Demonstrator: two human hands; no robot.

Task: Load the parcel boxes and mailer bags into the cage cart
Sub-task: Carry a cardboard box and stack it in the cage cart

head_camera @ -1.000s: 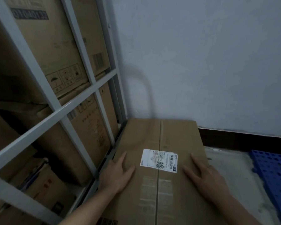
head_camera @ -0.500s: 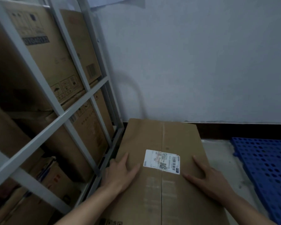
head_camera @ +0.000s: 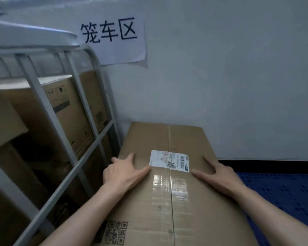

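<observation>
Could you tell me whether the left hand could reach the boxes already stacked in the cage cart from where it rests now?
Probably not directly. The left hand lies flat on the parcel box, and the cage cart's grey side bars stand between it and the stacked boxes; the gaps look too narrow for anything beyond a touch.

Much of what I see here is cut off or unreadable.
The parcel box (head_camera: 169, 201) runs past the bottom edge, its underside hidden; the shipping label (head_camera: 169, 161) print is too small for me to read. The cage cart (head_camera: 48, 110) is cropped at left, and its bars cover the stacked cartons (head_camera: 68, 114).
</observation>
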